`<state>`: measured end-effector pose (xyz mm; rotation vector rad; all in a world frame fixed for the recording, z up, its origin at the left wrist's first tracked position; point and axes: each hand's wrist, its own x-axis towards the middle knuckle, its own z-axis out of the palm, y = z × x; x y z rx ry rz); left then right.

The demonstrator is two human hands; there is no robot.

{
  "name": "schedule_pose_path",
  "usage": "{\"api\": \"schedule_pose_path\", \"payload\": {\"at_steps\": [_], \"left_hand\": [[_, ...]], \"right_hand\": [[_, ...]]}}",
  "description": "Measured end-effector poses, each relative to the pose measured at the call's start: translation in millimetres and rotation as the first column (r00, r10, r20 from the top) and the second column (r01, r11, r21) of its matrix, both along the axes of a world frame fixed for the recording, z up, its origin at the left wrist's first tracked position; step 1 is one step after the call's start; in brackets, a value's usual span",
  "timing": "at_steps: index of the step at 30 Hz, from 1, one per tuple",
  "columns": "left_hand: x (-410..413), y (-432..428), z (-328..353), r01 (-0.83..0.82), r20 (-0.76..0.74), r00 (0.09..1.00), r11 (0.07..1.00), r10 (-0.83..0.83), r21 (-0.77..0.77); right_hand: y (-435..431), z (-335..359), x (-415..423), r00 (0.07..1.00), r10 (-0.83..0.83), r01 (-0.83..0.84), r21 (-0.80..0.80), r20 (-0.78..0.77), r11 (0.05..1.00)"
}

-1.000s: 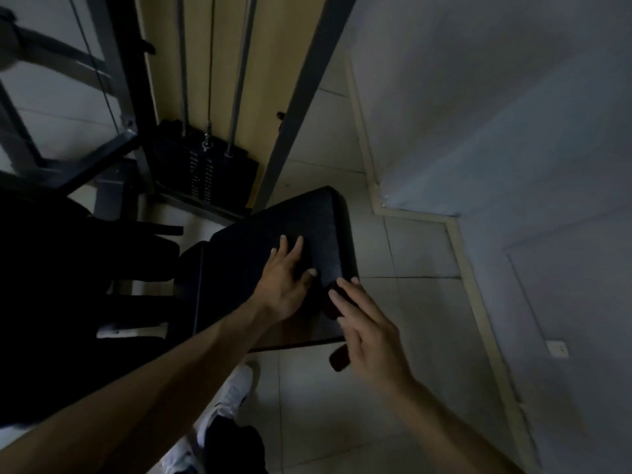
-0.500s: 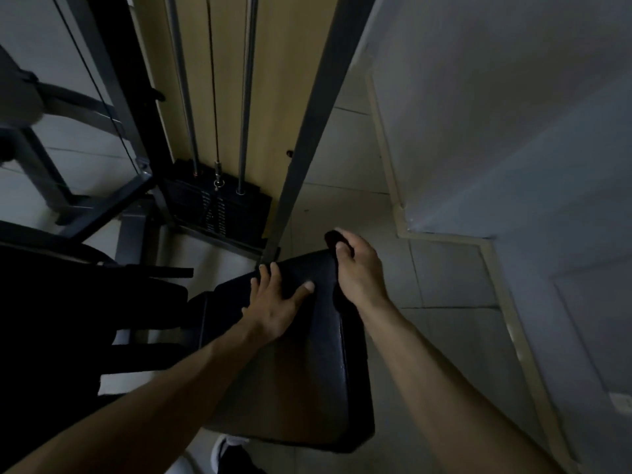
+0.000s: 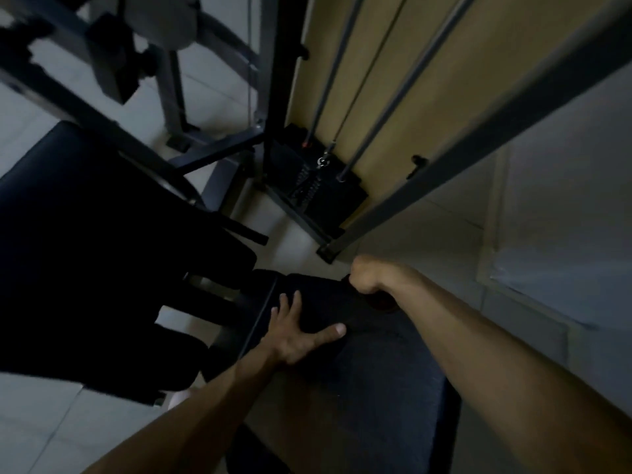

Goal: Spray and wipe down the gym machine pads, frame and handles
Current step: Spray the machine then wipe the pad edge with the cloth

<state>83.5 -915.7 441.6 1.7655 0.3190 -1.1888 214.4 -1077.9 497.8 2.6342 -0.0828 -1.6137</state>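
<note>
A black seat pad of the gym machine lies below me in dim light. My left hand rests flat on it near its far left edge, fingers spread and holding nothing. My right hand is curled into a fist at the pad's far right corner, closed on a dark reddish cloth that shows just under the wrist. Most of the cloth is hidden by the hand and the shadow. No spray bottle is in view.
The black weight stack with its guide rods stands just beyond the pad. A slanted grey frame post crosses above my right hand. A larger black pad and grey frame bars fill the left. A grey wall is close on the right.
My right hand slid with the cloth from the pad's near edge to its far right corner and curled over it. My view moved forward over the pad; my left hand stayed flat.
</note>
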Motion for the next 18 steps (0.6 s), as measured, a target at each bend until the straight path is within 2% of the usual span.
{"api": "schedule_pose_path", "payload": {"at_steps": [6, 11, 13, 15, 18], "left_hand": [[-17, 6, -25, -0.01, 0.093, 0.996, 1.0, 0.011, -0.011], [-34, 25, -41, -0.001, 0.225, 0.974, 0.997, 0.018, -0.075], [-48, 39, -49, -0.027, 0.265, 0.963, 0.995, 0.05, -0.091], [-66, 53, -60, -0.079, 0.267, 0.959, 0.995, 0.091, -0.056], [-96, 75, -79, -0.156, 0.202, 0.968, 0.987, 0.146, 0.032]], "right_hand": [[49, -71, 13, 0.998, 0.064, -0.065, 0.026, 0.025, 0.998], [74, -116, 13, 0.98, 0.111, -0.12, 0.047, 0.163, 0.992], [85, -124, 9, 0.962, 0.179, -0.195, 0.057, 0.204, 0.979], [92, -126, 2, 0.913, 0.309, -0.342, 0.084, 0.266, 0.936], [105, -128, -19, 0.729, 0.58, -0.626, 0.013, 0.363, 0.78]]}}
